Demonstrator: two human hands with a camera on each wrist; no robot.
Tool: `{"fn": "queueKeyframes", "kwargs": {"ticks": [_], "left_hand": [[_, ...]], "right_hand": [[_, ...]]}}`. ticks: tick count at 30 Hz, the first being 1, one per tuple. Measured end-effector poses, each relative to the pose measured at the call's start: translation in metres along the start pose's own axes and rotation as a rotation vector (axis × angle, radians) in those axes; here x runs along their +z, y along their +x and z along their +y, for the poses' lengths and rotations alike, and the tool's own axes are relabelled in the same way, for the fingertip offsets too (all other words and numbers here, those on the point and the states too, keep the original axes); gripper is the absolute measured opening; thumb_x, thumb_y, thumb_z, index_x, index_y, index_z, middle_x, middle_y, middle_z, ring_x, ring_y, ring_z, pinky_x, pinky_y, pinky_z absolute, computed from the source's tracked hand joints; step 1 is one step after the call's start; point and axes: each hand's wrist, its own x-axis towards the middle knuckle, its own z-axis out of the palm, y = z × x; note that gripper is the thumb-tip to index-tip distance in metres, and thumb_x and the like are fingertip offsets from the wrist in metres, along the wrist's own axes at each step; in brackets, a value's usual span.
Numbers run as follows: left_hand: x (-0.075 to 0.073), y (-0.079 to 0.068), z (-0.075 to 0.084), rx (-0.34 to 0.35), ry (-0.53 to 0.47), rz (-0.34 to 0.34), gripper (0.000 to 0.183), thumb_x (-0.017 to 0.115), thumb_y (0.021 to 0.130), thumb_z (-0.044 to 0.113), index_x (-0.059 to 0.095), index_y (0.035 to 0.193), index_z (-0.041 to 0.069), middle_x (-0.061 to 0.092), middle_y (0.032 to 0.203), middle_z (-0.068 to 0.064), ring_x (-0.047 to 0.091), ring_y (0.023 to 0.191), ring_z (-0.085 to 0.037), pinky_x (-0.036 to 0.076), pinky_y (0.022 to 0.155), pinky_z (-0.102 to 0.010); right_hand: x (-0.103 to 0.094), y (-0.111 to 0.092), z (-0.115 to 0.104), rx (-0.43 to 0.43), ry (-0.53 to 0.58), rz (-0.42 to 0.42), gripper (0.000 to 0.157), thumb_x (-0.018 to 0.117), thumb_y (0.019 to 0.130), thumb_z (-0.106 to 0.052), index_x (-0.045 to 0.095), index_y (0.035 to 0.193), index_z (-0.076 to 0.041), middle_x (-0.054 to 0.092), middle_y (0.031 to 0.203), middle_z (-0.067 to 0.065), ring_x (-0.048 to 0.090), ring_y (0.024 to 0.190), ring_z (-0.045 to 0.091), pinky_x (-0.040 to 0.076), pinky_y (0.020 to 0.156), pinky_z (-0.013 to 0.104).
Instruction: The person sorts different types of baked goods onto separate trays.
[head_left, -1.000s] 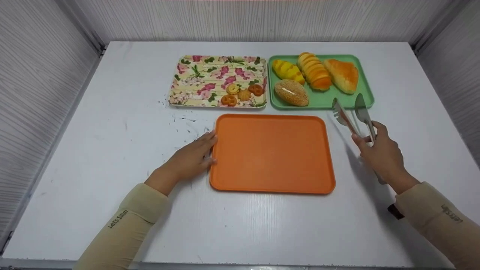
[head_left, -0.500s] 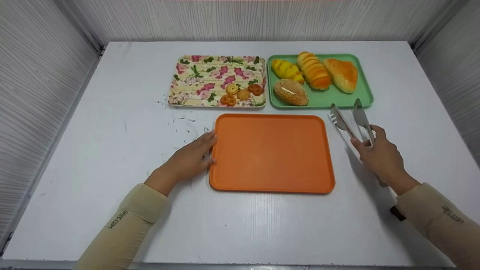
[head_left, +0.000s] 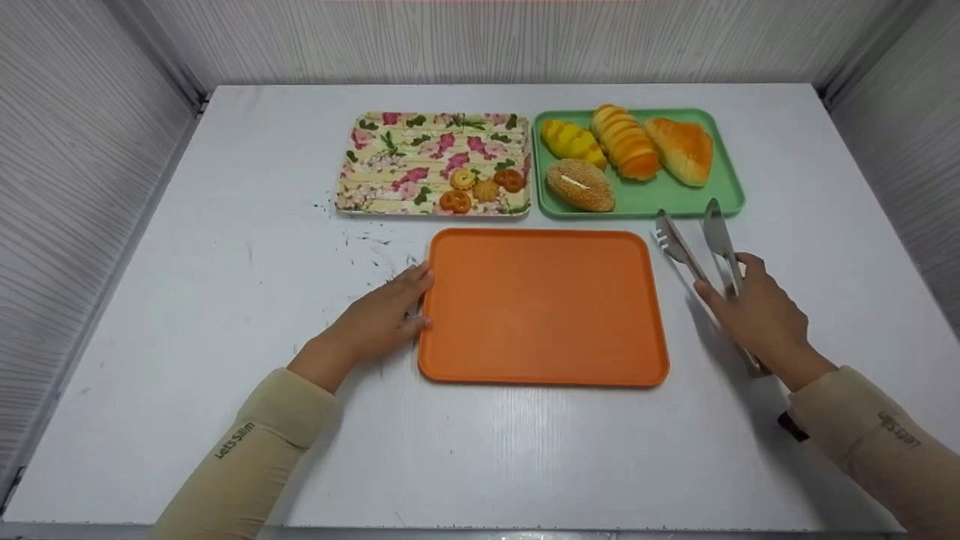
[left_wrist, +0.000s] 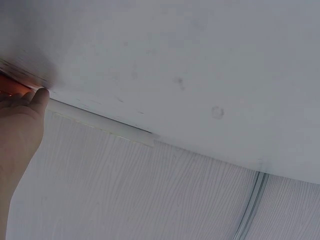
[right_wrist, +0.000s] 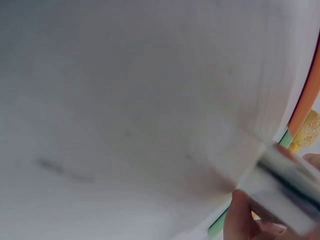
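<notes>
My left hand (head_left: pixel 379 319) rests against the left edge of an orange tray (head_left: pixel 544 307), fingers along its rim. In the left wrist view, that hand (left_wrist: pixel 22 127) reaches toward a sliver of orange. To the right of the orange tray, my right hand (head_left: pixel 761 311) grips metal serving tongs (head_left: pixel 721 232), their arms spread and nothing between the tips. The tips point at the front edge of a green tray (head_left: pixel 724 195). Up close in the right wrist view, the tongs (right_wrist: pixel 285 187) look blurred, and part of the hand is cut off by the frame.
On the green tray lie a seeded bun (head_left: pixel 580 185), a yellow bread (head_left: pixel 572 142), a ridged loaf (head_left: pixel 626 142) and a triangular pastry (head_left: pixel 681 150). A floral tray (head_left: pixel 405 150) beside it carries several small biscuits (head_left: pixel 486 189). Grained panels (head_left: pixel 480 41) border the white table (head_left: pixel 187 300).
My right hand has drawn the tongs slightly back toward me and left, their tips coming away from over the green tray's front right edge. The left hand has stayed in place.
</notes>
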Motion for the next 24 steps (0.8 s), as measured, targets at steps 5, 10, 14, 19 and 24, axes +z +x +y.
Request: {"fn": "queueKeyframes", "kwargs": {"ticks": [5,10,14,19,24], "left_hand": [[0.0,0.001,-0.002,0.007,0.002,-0.001,0.071,0.048,0.098,0.043,0.014,0.154,0.013,0.005,0.159,0.002,0.007,0.144,-0.018,0.016,0.114,-0.041],[-0.002,-0.001,-0.005,0.024,0.016,0.001,0.071,0.047,0.098,0.044,0.016,0.153,0.011,0.007,0.159,0.0,0.008,0.144,-0.019,0.017,0.114,-0.042],[-0.007,-0.002,-0.009,0.039,0.027,0.019,0.071,0.048,0.098,0.043,0.018,0.153,0.009,0.009,0.159,-0.002,0.009,0.144,-0.02,0.018,0.113,-0.043],[-0.021,0.002,-0.008,0.026,0.042,0.05,0.071,0.05,0.098,0.041,0.018,0.153,0.008,0.011,0.159,-0.006,0.011,0.144,-0.024,0.019,0.112,-0.045],[-0.041,0.016,0.003,-0.017,0.091,0.097,0.075,0.05,0.097,0.045,0.016,0.153,0.009,0.01,0.159,-0.008,0.01,0.144,-0.027,0.019,0.112,-0.048]], "right_hand": [[0.001,0.002,0.001,0.008,0.004,0.001,0.1,0.04,0.084,-0.074,0.017,0.149,-0.001,0.048,0.121,0.03,0.054,0.098,0.045,0.044,0.059,0.051],[-0.003,0.004,-0.001,0.015,0.038,-0.017,0.105,0.042,0.082,-0.076,0.009,0.152,-0.004,0.045,0.127,0.03,0.05,0.105,0.047,0.042,0.065,0.056],[-0.011,0.008,-0.005,-0.002,0.065,-0.006,0.105,0.045,0.083,-0.073,0.008,0.152,-0.003,0.046,0.128,0.031,0.051,0.103,0.047,0.043,0.065,0.055],[-0.028,0.017,-0.021,-0.021,0.087,0.035,0.106,0.046,0.083,-0.073,0.008,0.152,-0.003,0.046,0.13,0.031,0.053,0.099,0.047,0.044,0.065,0.053],[-0.044,0.032,-0.049,-0.044,0.138,0.071,0.106,0.047,0.081,-0.074,0.008,0.153,-0.008,0.046,0.132,0.027,0.051,0.103,0.045,0.042,0.074,0.057]]}}
